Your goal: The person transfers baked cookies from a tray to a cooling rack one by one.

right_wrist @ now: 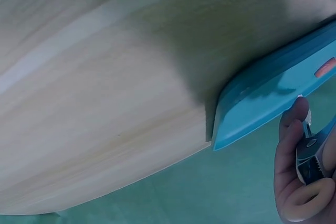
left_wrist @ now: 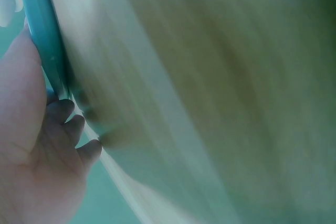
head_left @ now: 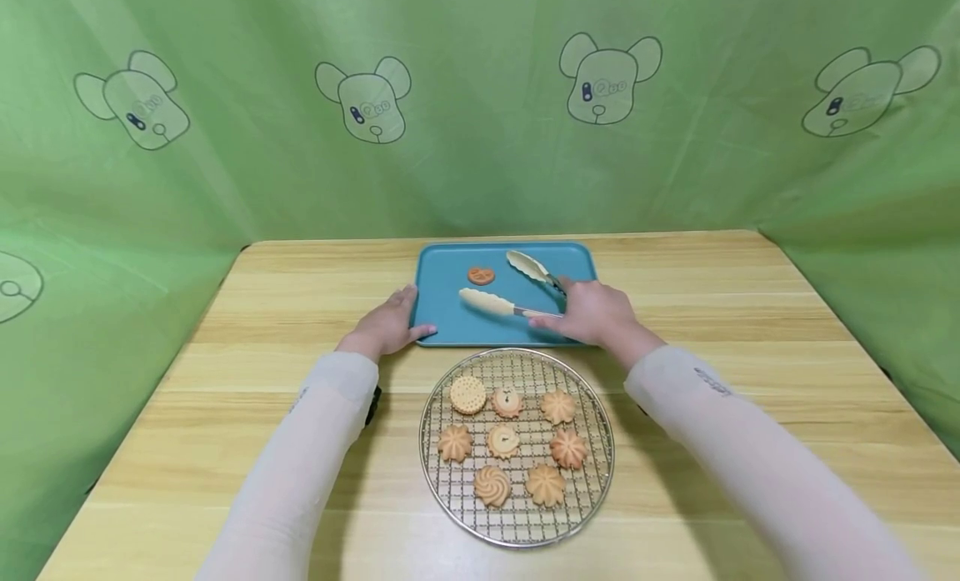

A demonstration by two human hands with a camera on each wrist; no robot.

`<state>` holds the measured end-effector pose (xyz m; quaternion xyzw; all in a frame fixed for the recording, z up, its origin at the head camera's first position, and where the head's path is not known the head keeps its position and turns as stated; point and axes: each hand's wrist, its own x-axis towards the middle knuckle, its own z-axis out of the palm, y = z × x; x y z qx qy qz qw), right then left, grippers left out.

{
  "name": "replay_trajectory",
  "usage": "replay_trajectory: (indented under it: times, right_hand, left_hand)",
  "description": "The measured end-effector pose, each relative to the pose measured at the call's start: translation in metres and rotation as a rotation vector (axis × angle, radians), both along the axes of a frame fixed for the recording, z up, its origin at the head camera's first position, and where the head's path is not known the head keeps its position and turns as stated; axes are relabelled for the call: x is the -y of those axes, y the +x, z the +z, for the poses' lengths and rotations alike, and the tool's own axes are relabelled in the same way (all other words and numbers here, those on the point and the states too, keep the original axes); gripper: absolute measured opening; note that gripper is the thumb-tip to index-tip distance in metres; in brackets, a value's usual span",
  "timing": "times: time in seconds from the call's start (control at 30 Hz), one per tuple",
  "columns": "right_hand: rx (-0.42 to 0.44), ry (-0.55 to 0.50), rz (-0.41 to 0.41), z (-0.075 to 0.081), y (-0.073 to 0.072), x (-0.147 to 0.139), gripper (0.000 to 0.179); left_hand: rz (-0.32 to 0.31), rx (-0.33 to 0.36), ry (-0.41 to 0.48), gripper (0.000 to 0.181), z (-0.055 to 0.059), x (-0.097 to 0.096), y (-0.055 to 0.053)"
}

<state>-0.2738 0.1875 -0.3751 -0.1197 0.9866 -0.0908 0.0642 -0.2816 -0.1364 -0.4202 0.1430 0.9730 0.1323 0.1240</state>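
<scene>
My right hand grips the handles of a pair of tongs with cream scalloped tips, spread apart above the blue tray. Between and left of the tips, a reddish-brown cookie lies on the tray. In the right wrist view the tongs' hinge end and looped ring show in the palm. My left hand holds the tray's left edge, its thumb over the rim and its fingers along the outer side. The left wrist view shows the fingertips beside the rim.
A round wire rack stands on the wooden table in front of the tray. Several cookies lie on it, among them a swirled one and a round dotted one. A green curtain hangs behind and at both sides.
</scene>
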Motion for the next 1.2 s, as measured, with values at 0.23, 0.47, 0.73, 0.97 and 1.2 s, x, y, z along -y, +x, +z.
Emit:
replay_trajectory:
  times: [0.23,0.47,0.73,0.97,1.2]
  right_hand:
    - [-0.003,0.022,-0.026,0.0,-0.004,0.006,0.105]
    - [-0.006,0.031,-0.031,0.0,-0.004,0.017,0.096]
    - [-0.026,0.043,-0.05,-0.002,-0.007,0.026,0.087]
    - [-0.044,0.037,-0.056,-0.002,-0.007,0.029,0.081]
    - [-0.044,0.06,-0.043,-0.001,-0.006,0.031,0.079]
  left_hand:
    - [0.0,0.003,-0.004,0.09,-0.001,0.0,-0.001]
    - [0.001,0.004,-0.015,0.091,-0.003,0.0,-0.003]
    - [0.004,0.006,-0.009,0.092,-0.004,0.001,-0.004]
    - [0.001,0.005,0.0,0.093,-0.004,0.001,-0.004]
    - [-0.007,-0.004,-0.007,0.092,-0.004,0.001,-0.003]
